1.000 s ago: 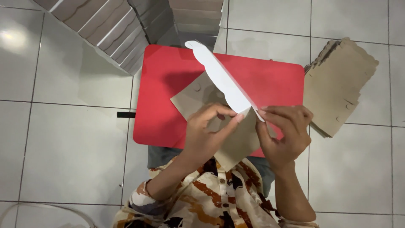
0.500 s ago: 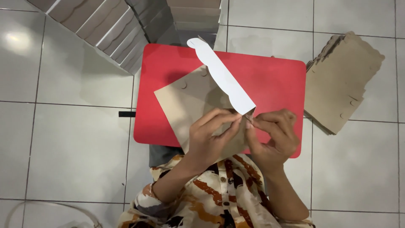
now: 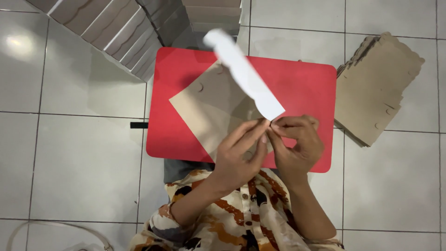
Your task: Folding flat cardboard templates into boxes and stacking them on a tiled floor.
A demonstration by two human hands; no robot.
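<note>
I hold a flat brown cardboard blank (image 3: 211, 109) over a small red table (image 3: 306, 83). A white flap (image 3: 244, 74) of the blank stands up and away from me, blurred. My left hand (image 3: 239, 155) grips the blank's near edge from below, fingers pointing up toward the flap's base. My right hand (image 3: 295, 146) pinches the same spot at the flap's near end, fingertips meeting those of the left hand.
A stack of flat brown cardboard blanks (image 3: 376, 88) lies on the tiled floor (image 3: 79, 153) to the right. Rows of folded boxes (image 3: 116, 32) stand at the top left and top centre. A pale hose (image 3: 55, 227) curves at the bottom left.
The cardboard blank has swung left and lies flatter over the table. The white flap has tipped further left. Both hands stay pinched together at its near end.
</note>
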